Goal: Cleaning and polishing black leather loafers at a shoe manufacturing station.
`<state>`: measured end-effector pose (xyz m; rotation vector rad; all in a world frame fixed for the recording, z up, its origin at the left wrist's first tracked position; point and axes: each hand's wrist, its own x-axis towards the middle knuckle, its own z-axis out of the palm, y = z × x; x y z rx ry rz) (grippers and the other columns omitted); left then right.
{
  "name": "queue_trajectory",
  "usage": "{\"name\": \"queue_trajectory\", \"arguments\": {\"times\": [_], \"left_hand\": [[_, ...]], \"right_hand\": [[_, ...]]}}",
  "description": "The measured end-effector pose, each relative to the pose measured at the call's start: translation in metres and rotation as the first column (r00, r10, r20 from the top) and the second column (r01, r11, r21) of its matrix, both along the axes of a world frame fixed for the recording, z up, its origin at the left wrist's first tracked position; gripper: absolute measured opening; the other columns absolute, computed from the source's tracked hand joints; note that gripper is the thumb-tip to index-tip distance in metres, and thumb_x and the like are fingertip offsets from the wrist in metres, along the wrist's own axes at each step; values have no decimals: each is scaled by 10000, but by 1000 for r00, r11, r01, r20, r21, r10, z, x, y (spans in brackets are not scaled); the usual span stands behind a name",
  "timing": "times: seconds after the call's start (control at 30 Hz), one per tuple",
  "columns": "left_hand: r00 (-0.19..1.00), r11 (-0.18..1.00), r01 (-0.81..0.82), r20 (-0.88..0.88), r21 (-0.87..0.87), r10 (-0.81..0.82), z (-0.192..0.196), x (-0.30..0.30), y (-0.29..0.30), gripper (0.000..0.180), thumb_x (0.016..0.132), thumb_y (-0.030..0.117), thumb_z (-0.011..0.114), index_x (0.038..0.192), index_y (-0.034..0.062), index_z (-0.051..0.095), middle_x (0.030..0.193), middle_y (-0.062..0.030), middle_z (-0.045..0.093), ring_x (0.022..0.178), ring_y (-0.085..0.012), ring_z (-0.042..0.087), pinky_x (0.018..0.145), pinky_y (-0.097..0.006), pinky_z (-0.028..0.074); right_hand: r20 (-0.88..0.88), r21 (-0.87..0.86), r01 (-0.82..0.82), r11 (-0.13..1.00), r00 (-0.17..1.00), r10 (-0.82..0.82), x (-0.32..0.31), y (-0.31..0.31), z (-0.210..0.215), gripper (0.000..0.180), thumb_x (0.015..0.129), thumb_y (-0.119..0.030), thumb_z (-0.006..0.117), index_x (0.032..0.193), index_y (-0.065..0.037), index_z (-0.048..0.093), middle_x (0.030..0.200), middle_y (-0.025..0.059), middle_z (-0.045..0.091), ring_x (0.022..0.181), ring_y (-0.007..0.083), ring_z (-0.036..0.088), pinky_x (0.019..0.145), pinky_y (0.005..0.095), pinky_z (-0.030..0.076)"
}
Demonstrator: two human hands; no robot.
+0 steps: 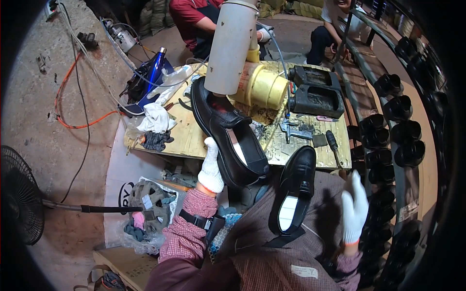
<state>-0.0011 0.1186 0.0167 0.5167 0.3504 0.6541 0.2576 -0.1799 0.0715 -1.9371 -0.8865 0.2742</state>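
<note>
My left hand [211, 168], in a white knitted glove, holds a black leather loafer [225, 139] by its side; the fingers behind the shoe are hidden. The loafer is tilted, toe pointing away, its upper directly under the mouth of a pale grey pipe [228, 48]. A reddish glow shows on the leather there. On my lap, over a brown striped apron [252, 228], rests a second black loafer [295, 186] with a light insole. To the right of it my right hand [356, 208], also gloved in white, is raised with fingers stretched out and nothing in them.
A wooden table [187, 140] carries a yellow bucket [267, 87] on its side, black canisters [315, 92], a spray gun [293, 132], a brush [332, 141] and rags [156, 119]. Racks of black shoes [378, 131] line the right. A fan [19, 194] stands left. Two people sit beyond the table.
</note>
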Motion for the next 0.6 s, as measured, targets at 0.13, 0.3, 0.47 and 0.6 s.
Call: {"name": "queue_trajectory", "arguments": {"times": [0.13,0.3,0.47,0.6], "left_hand": [[997,999,-39,-68,-25,37,0,-12,5,944,903,704,609,1575,86,368,1539,-188,486,1394,-343,509,1188,-463,413],[998,998,-66,-16,-5,66,9,-30,-13,941,910,698,603,1584,93,349,1553,-186,469,1407,-354,490,1198,-472,394],[949,982,150,297,-118,-110,11,-33,-34,1088,828,743,682,1540,-11,350,1435,-278,537,1277,-444,574,1105,-600,468],[991,982,-41,117,-185,63,9,-15,-38,752,999,475,579,1465,-90,406,1283,-252,602,1143,-363,631,1072,-537,502]], "right_hand": [[386,-169,44,985,922,25,79,49,-57,645,932,-114,661,1528,-3,442,1458,219,571,1320,359,573,1113,396,440],[650,-469,193,862,736,189,105,81,-112,690,874,-209,732,1503,-87,477,1009,197,682,923,373,663,808,480,528],[713,-377,109,920,667,214,123,86,-112,600,894,-135,684,1464,-77,507,958,177,647,871,371,648,760,501,517],[381,-36,46,998,924,-29,129,77,-91,497,994,-122,592,1474,-7,524,1225,162,686,1109,290,658,950,361,507]]}}
